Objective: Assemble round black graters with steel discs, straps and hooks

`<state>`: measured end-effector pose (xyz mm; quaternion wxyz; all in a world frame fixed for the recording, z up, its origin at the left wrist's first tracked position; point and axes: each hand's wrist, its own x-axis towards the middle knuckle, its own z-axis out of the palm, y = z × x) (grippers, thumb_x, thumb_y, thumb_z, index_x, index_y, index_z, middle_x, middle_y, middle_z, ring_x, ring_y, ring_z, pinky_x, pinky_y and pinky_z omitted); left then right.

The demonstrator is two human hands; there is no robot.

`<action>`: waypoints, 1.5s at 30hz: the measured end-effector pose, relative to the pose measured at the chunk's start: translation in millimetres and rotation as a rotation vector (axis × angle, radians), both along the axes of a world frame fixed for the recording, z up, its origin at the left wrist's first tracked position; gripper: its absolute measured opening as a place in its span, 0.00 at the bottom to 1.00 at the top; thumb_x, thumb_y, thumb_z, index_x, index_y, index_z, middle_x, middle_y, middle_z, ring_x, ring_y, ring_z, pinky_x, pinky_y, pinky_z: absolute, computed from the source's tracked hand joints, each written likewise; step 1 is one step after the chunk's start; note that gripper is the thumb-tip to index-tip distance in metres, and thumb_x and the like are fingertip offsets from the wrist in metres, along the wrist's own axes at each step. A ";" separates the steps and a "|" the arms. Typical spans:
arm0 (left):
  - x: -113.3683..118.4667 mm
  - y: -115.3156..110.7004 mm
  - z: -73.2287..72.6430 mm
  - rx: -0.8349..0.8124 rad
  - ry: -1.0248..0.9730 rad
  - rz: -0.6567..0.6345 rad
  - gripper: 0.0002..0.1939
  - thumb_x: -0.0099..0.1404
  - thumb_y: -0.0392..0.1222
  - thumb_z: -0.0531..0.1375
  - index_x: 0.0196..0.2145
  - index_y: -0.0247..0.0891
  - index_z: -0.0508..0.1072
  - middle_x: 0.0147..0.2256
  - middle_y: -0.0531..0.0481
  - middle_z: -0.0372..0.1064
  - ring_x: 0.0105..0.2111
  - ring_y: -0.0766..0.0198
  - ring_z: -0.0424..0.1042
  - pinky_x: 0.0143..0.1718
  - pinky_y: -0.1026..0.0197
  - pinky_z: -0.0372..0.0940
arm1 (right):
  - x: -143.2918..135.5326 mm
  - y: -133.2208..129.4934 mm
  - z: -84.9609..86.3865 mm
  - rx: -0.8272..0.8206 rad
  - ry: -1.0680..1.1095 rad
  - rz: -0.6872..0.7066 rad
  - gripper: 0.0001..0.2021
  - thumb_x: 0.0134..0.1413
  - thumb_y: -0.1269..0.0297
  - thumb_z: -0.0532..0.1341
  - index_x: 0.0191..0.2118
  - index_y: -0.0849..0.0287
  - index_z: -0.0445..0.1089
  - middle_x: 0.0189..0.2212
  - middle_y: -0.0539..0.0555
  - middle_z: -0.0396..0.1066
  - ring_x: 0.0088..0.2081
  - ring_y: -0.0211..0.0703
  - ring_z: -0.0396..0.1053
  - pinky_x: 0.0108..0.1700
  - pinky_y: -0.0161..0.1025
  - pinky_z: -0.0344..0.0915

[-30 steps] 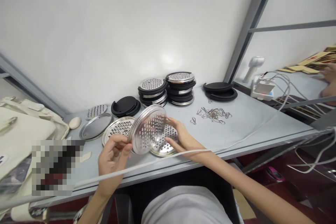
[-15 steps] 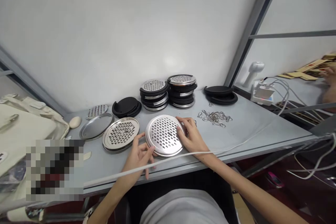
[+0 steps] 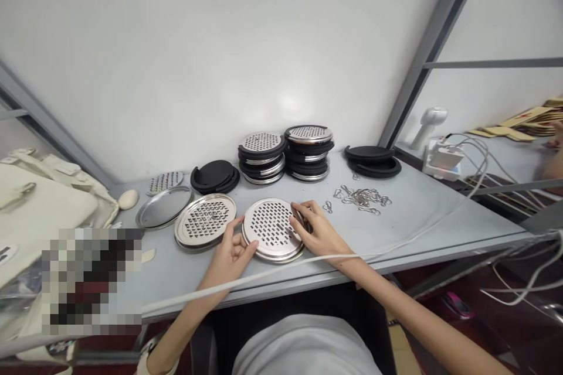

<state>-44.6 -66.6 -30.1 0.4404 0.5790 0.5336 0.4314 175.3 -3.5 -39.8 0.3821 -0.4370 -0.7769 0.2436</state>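
The left hand (image 3: pixel 231 255) and right hand (image 3: pixel 319 231) pinch opposite edges of the grater disc (image 3: pixel 270 225) between them, likely to steady it; another grater (image 3: pixel 204 220) lies just beside the left hand.

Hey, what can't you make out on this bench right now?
All in the head view:
- Underside of the perforated disc between the left hand and right hand: faces away.
- Number of metal clips: small, overlapping.
- Contents of the lower-left patch: pixelated.
- Another person's arm: cut by the right edge.
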 end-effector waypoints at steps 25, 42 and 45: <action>-4.2 -4.5 -5.1 0.129 0.558 0.022 0.40 0.53 0.57 0.62 0.58 0.36 0.55 0.25 0.58 0.59 0.22 0.68 0.60 0.27 0.65 0.58 | 4.0 -0.3 3.1 -0.087 0.251 -0.101 0.13 0.60 0.58 0.51 0.48 0.57 0.55 0.49 0.62 0.65 0.45 0.46 0.70 0.49 0.48 0.65; -7.2 -3.2 -8.9 0.131 0.516 0.017 0.37 0.58 0.55 0.59 0.60 0.38 0.54 0.27 0.56 0.60 0.22 0.69 0.59 0.27 0.65 0.59 | 1.1 2.1 0.8 0.075 0.044 -0.075 0.09 0.60 0.69 0.47 0.40 0.58 0.62 0.37 0.58 0.66 0.41 0.46 0.65 0.45 0.46 0.64; -5.9 -4.4 -6.9 0.147 0.508 0.027 0.36 0.60 0.54 0.57 0.62 0.40 0.51 0.28 0.56 0.61 0.22 0.69 0.60 0.27 0.65 0.59 | 1.0 3.1 -1.6 0.096 0.014 -0.037 0.13 0.60 0.72 0.45 0.44 0.58 0.64 0.40 0.58 0.67 0.42 0.45 0.66 0.46 0.45 0.63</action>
